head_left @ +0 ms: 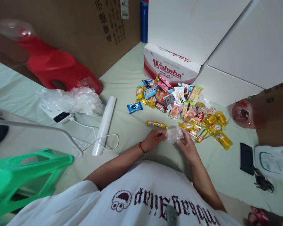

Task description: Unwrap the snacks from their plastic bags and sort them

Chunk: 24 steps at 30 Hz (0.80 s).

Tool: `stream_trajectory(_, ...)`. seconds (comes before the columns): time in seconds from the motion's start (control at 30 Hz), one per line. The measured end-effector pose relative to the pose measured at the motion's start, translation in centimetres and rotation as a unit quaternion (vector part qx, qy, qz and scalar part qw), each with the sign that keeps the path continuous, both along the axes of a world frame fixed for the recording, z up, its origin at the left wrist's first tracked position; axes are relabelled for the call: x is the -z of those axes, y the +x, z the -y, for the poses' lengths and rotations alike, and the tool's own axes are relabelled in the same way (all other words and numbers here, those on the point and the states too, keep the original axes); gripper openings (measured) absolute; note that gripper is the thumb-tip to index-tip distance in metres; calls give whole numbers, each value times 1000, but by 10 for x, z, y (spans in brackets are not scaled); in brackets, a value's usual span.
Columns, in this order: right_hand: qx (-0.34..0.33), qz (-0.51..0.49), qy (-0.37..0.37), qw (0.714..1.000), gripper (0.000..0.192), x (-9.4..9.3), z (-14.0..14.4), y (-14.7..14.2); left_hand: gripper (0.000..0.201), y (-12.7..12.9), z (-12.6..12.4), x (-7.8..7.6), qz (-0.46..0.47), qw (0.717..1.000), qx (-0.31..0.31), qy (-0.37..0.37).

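Note:
Both my hands hold a small, crumpled clear plastic bag (174,135) just in front of my body. My left hand (155,139) pinches the bag's left edge, and a red cord circles that wrist. On the other side, my right hand (188,146) has its fingers closed on the bag's right edge. Just beyond my left hand lies a yellow snack bar (157,125). A heap of wrapped snacks (172,99) spreads out past the bag, with yellow packets (214,122) at its right and a blue packet (135,107) apart at its left.
Behind the snacks stands a Wahaba-style water carton (172,64) against white boxes. To the left are a red jug (61,67), bunched plastic (73,99), a white roll (105,125) with a cable, and a green stool (30,175). A phone (246,158) and white bottle (273,161) lie right.

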State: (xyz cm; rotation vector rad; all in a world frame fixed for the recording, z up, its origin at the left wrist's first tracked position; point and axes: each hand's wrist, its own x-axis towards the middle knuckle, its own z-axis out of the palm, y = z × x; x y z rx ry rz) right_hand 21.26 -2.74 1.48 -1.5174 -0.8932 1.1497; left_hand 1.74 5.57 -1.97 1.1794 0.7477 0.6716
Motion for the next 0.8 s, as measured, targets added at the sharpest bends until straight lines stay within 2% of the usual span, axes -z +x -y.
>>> stream_trajectory(0.03,3,-4,-10,1000,43,0,-4,-2,48,-1,0,-2,11,1000,-4,-4)
stream_trajectory(0.1,54,-42,-24,997,34,-1,-10,1,47,-3,0,-2,27,998,-31,-39)
stream_trajectory(0.2,111,-114,-33,987,36,-2,-14,13,46,-8,1,1,7,993,-89,-72)
stream_trajectory(0.3,99,-126,-36,986,37,-5,-11,19,39,-14,7,-2,-32,980,-195,-23)
stream_trajectory(0.37,88,-123,-33,988,37,-6,-9,16,32,-13,13,-13,-44,965,-251,54)
stream_trajectory(0.47,73,-136,-33,987,38,-10,-9,10,38,0,21,-32,-71,950,-215,215)
stream_trajectory(0.53,58,-151,-37,986,38,-13,-12,10,33,12,23,-38,-105,949,-149,258)
stream_trajectory(0.6,56,-154,-38,986,39,-15,-14,15,14,23,20,-35,-129,961,-105,220)
stream_trajectory(0.63,67,-150,-34,986,40,-15,-15,19,14,27,18,-32,-134,967,-101,193)
stream_trajectory(0.73,129,-116,7,985,42,-10,-13,28,14,33,13,-22,-133,968,-164,135)
stream_trajectory(0.8,139,-69,32,987,44,-3,-9,28,12,35,11,-18,-108,968,-202,103)
